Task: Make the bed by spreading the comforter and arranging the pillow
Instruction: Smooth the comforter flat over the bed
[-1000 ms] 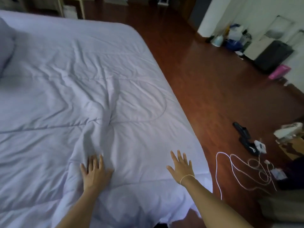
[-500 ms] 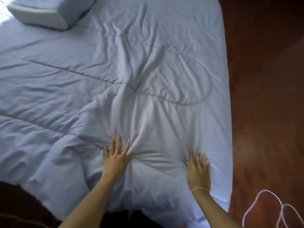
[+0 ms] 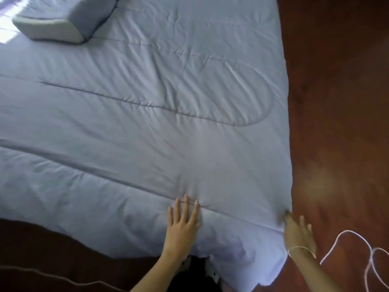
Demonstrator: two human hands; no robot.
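Observation:
A pale lavender quilted comforter (image 3: 134, 114) lies spread over the bed, mostly smooth with shallow creases. A block-shaped pillow (image 3: 63, 20) in a matching case rests on it at the far left corner. My left hand (image 3: 183, 222) lies flat on the comforter near its near edge, fingers apart. My right hand (image 3: 296, 230) is at the comforter's right near corner, fingers spread and blurred, touching the edge where it drops to the floor; whether the fingers pinch the fabric is unclear.
Red-brown wooden floor (image 3: 336, 102) runs along the bed's right side and in front. A white cable (image 3: 357, 249) loops on the floor at the lower right. Another thin cable (image 3: 63, 281) lies at the lower left.
The bunched ridge in the middle of the comforter has flattened out. My right hand has moved right to the corner edge. My left hand has slid toward the near edge.

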